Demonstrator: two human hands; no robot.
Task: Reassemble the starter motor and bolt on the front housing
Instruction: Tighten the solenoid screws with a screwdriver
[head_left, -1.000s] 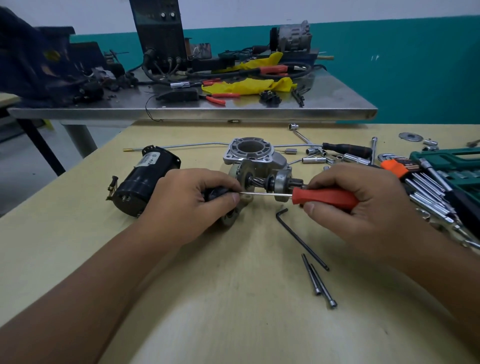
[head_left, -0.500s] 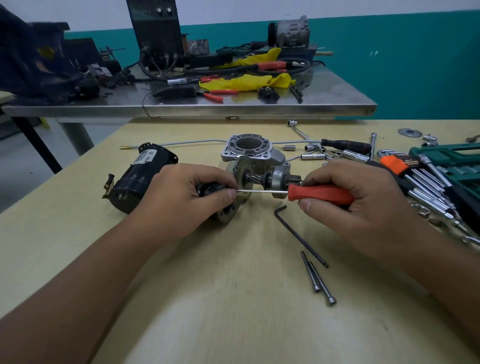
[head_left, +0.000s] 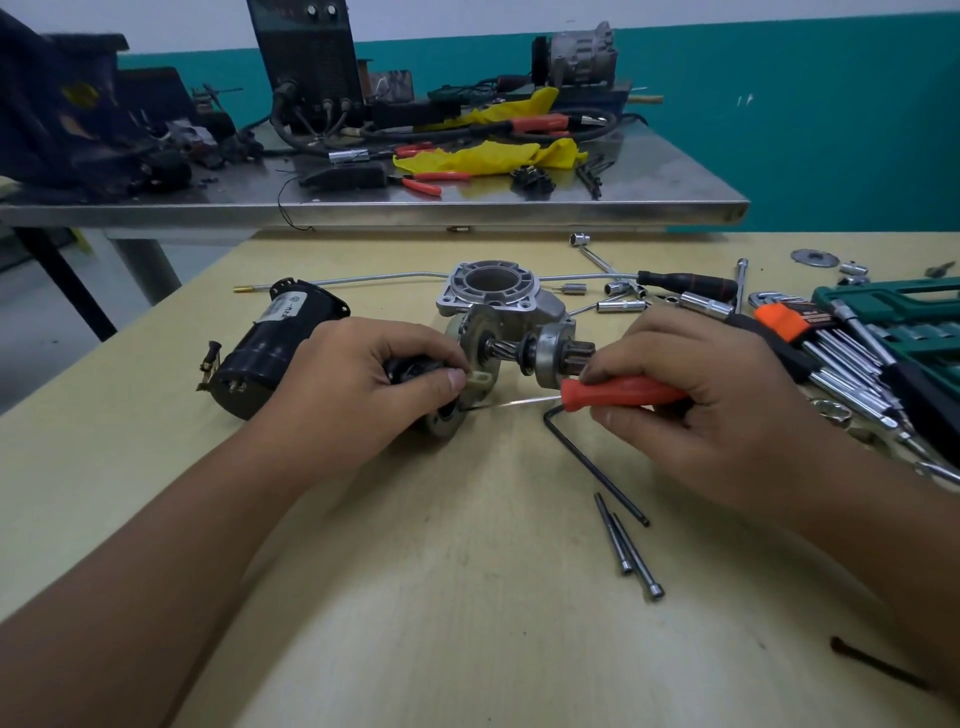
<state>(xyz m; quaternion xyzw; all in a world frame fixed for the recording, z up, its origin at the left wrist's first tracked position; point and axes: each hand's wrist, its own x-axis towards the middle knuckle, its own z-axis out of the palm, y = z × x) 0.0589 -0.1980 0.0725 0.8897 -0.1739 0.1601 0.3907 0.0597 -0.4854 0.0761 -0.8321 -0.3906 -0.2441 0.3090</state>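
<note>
Dropped lower since before: red screwdriver (head_left: 623, 391), gripped by right hand (head_left: 696, 395). Left hand (head_left: 358, 379) clutching starter shaft assembly (head_left: 519, 345). Could slip, poke thumb.

Two hands are seen, a left hand (head_left: 358, 384) and a right hand (head_left: 711, 395). One red-handled screwdriver (head_left: 623, 392), one black motor body (head_left: 270, 353), one aluminium front housing (head_left: 493, 291), one hex key (head_left: 592, 462) and two long bolts (head_left: 628, 545) are counted on the near bench (head_left: 415, 597).

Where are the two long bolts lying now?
In the head view, the two long bolts lie side by side on the wooden table, right of centre, just below the black hex key.
</note>
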